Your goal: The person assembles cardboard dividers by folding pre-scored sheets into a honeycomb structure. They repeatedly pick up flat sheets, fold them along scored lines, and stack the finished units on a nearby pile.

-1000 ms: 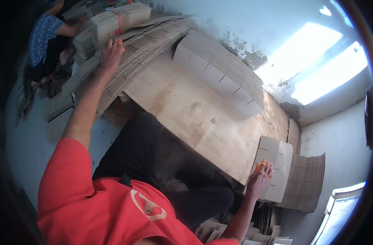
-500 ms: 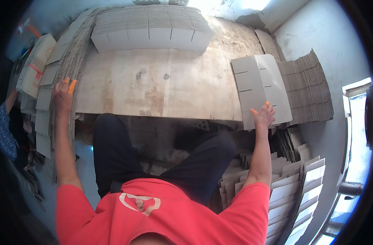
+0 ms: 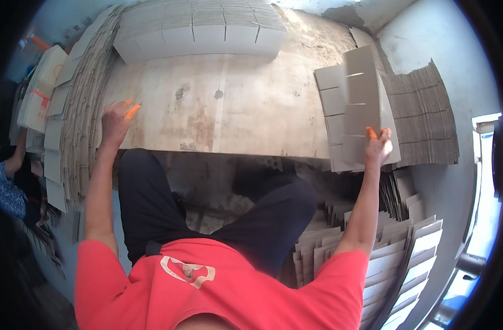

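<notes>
Orange covers sit on some fingertips of both hands. My right hand (image 3: 379, 147) grips the near end of a slotted cardboard divider strip (image 3: 362, 91), tilted up on edge. Beneath and beside it, more pale slotted cardboard sheets (image 3: 332, 102) lie at the right of the table. My left hand (image 3: 117, 118) is over the table's left front part, fingers apart, and I see nothing in it. Just left of that hand stands a long row of stacked cardboard pieces (image 3: 85, 110).
A long stack of slotted cardboard (image 3: 202, 41) lies at the back of the wooden table (image 3: 207, 110). Brown cardboard (image 3: 422, 115) is stacked at the far right. Upright cardboard pieces (image 3: 383, 258) fill the lower right. Another person's arm (image 3: 16, 159) shows at the left edge.
My left hand has moved right, off the left cardboard row and over the table. My right hand has shifted slightly right and up, tilting a divider strip off the sheets below.
</notes>
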Action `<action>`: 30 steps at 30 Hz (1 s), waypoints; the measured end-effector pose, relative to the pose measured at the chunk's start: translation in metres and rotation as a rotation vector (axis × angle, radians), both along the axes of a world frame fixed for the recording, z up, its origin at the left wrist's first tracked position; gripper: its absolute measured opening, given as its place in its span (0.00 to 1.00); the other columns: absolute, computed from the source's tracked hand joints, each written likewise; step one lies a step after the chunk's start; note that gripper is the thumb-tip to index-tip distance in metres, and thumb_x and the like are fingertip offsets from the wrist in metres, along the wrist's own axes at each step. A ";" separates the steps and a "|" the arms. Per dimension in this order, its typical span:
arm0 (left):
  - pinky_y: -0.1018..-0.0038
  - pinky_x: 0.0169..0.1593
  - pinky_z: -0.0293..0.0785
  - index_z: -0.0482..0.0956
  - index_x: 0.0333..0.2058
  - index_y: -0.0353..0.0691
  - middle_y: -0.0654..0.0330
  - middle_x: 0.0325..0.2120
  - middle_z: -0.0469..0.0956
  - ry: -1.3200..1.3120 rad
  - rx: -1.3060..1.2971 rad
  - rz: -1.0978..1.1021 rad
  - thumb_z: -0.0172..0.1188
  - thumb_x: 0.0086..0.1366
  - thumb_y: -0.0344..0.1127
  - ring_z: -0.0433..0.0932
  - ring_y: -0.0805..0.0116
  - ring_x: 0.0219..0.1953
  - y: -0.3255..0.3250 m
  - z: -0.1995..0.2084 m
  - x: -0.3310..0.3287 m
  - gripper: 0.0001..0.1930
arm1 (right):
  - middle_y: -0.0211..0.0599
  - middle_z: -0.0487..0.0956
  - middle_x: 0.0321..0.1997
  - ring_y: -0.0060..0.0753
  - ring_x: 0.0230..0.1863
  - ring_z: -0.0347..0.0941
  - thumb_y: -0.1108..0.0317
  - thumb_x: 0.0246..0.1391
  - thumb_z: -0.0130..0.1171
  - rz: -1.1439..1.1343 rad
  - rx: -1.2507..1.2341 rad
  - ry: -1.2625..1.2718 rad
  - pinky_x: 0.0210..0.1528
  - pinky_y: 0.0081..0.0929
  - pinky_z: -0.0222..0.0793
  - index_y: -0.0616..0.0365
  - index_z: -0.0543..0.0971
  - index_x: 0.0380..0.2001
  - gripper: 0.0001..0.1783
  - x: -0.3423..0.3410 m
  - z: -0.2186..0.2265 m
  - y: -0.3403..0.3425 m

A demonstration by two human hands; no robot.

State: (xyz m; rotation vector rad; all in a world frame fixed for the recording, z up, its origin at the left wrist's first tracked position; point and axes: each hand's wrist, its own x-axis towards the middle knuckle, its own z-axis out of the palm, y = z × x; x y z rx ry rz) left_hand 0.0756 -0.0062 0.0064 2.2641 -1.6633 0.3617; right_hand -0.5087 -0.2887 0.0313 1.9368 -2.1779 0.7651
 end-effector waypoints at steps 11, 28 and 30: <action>0.64 0.51 0.68 0.71 0.50 0.39 0.54 0.43 0.76 0.116 -0.136 -0.286 0.67 0.52 0.40 0.70 0.56 0.49 -0.216 0.010 -0.051 0.26 | 0.28 0.72 0.22 0.17 0.15 0.52 0.71 0.53 0.63 0.485 -0.261 -0.455 0.17 0.17 0.54 0.68 0.74 0.38 0.13 0.173 0.037 0.028; 0.71 0.40 0.68 0.71 0.25 0.43 0.66 0.23 0.72 -0.209 -0.281 -0.474 0.56 0.52 0.28 0.71 0.66 0.33 -0.331 -0.021 -0.050 0.03 | 0.40 0.73 0.56 0.18 0.16 0.54 0.74 0.54 0.61 0.485 -0.249 -0.575 0.18 0.17 0.59 0.61 0.62 0.21 0.17 0.237 0.006 0.015; 0.71 0.39 0.69 0.72 0.26 0.42 0.66 0.22 0.72 -0.205 -0.368 -0.536 0.55 0.51 0.27 0.71 0.67 0.32 -0.321 -0.018 -0.054 0.03 | 0.35 0.77 0.45 0.16 0.16 0.54 0.75 0.54 0.61 0.487 -0.267 -0.539 0.19 0.14 0.59 0.63 0.68 0.30 0.10 0.239 0.007 0.020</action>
